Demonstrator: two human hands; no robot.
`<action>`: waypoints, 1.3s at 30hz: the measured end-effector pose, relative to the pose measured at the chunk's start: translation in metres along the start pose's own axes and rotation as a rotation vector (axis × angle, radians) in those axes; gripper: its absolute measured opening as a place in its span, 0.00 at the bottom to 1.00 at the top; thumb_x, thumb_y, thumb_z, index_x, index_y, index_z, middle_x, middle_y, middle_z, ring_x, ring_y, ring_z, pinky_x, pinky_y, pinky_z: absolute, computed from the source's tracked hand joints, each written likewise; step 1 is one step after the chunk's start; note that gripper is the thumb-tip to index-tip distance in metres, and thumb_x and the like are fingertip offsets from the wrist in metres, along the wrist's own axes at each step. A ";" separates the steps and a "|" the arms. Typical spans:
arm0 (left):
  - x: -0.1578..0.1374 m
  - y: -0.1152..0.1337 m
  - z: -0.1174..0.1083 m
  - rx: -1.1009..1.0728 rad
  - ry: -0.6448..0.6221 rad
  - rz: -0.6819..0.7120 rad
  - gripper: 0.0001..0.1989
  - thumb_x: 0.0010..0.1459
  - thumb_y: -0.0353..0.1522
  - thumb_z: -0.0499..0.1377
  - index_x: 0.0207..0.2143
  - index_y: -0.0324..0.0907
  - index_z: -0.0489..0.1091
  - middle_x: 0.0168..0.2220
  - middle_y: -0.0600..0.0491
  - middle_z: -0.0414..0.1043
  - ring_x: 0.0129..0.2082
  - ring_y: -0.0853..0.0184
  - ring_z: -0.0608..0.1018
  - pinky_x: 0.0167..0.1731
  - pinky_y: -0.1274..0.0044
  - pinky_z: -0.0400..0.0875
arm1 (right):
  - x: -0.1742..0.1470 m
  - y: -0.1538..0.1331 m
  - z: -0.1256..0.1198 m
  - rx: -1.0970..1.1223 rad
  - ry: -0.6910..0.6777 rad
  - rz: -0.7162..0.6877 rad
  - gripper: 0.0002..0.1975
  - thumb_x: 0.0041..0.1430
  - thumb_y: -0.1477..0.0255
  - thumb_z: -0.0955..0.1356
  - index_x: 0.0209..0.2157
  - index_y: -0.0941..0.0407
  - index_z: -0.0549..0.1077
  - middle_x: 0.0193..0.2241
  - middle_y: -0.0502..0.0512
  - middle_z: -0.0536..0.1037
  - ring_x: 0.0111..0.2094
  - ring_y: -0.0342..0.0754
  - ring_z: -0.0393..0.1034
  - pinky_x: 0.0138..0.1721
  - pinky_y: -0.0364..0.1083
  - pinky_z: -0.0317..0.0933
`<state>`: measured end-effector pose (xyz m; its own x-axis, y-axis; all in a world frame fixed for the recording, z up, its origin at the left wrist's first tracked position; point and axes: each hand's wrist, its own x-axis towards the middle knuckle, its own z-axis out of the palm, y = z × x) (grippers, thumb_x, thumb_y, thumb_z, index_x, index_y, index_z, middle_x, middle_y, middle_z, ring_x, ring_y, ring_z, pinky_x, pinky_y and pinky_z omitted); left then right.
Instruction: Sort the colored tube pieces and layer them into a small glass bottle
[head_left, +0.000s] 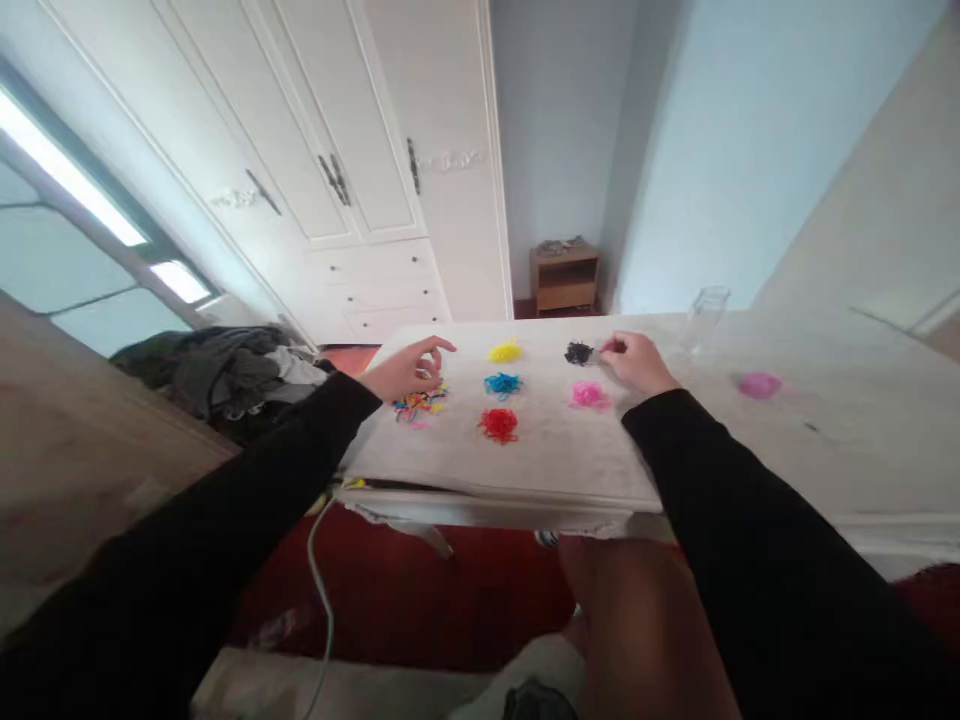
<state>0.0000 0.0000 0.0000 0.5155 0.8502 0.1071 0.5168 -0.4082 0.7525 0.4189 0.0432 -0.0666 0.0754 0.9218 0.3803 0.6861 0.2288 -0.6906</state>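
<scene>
My left hand (409, 369) hovers at a mixed multicoloured pile of small rubber bands (420, 405), its index finger stretched out and the others loosely bent. Beside a pile of black rubber bands (579, 352), my right hand (634, 361) has its fingertips pinched together; whatever lies between them is too small to make out. Sorted by colour, a yellow pile (504, 351), a blue pile (502, 384) and a red pile (499, 426) form a column between the hands. A pink pile (589, 395) lies just below the right hand.
A clear glass (707, 318) stands on the white table (555, 465) to the right, with a translucent pink heap (760, 386) nearer me. Dark clothes (217, 380) are heaped at the left. A pale cable (322, 590) hangs by the table's front edge. A small wooden cabinet (565, 280) stands behind.
</scene>
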 end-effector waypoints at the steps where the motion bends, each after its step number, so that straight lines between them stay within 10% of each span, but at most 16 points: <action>1: 0.000 0.005 0.005 -0.004 -0.022 0.015 0.27 0.49 0.27 0.65 0.53 0.42 0.65 0.36 0.58 0.64 0.28 0.77 0.72 0.28 0.83 0.70 | 0.000 0.000 0.000 -0.002 -0.001 0.003 0.02 0.47 0.73 0.69 0.25 0.57 0.75 0.26 0.53 0.77 0.31 0.49 0.70 0.37 0.47 0.59; 12: 0.019 0.049 0.065 0.002 -0.205 0.291 0.22 0.57 0.27 0.63 0.55 0.43 0.70 0.37 0.54 0.70 0.35 0.72 0.77 0.38 0.78 0.78 | 0.001 0.003 0.002 0.016 0.023 -0.010 0.02 0.47 0.74 0.68 0.24 0.56 0.74 0.23 0.51 0.76 0.28 0.47 0.68 0.34 0.47 0.59; 24: 0.053 0.056 0.072 -0.057 -0.151 0.358 0.18 0.58 0.28 0.66 0.51 0.42 0.71 0.40 0.52 0.71 0.36 0.71 0.80 0.35 0.79 0.79 | 0.002 0.004 0.004 0.047 0.010 -0.026 0.02 0.47 0.75 0.68 0.24 0.56 0.73 0.24 0.52 0.77 0.29 0.47 0.69 0.36 0.46 0.59; 31: 0.107 0.033 0.080 -0.235 0.080 0.365 0.19 0.50 0.30 0.70 0.44 0.39 0.71 0.38 0.53 0.70 0.35 0.69 0.82 0.34 0.79 0.80 | 0.001 0.003 0.002 0.045 0.022 -0.053 0.02 0.48 0.75 0.67 0.24 0.55 0.72 0.24 0.51 0.75 0.29 0.47 0.68 0.36 0.46 0.59; 39: 0.096 0.007 0.061 -0.059 -0.004 0.381 0.14 0.50 0.31 0.71 0.38 0.37 0.74 0.35 0.51 0.76 0.31 0.69 0.82 0.34 0.77 0.80 | 0.006 0.004 0.004 0.036 0.013 -0.065 0.03 0.47 0.76 0.66 0.25 0.55 0.72 0.25 0.51 0.76 0.30 0.47 0.68 0.36 0.46 0.59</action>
<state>0.0947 0.0588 -0.0243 0.6654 0.6401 0.3841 0.2475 -0.6745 0.6955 0.4194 0.0508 -0.0699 0.0412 0.9003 0.4332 0.6638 0.2994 -0.6854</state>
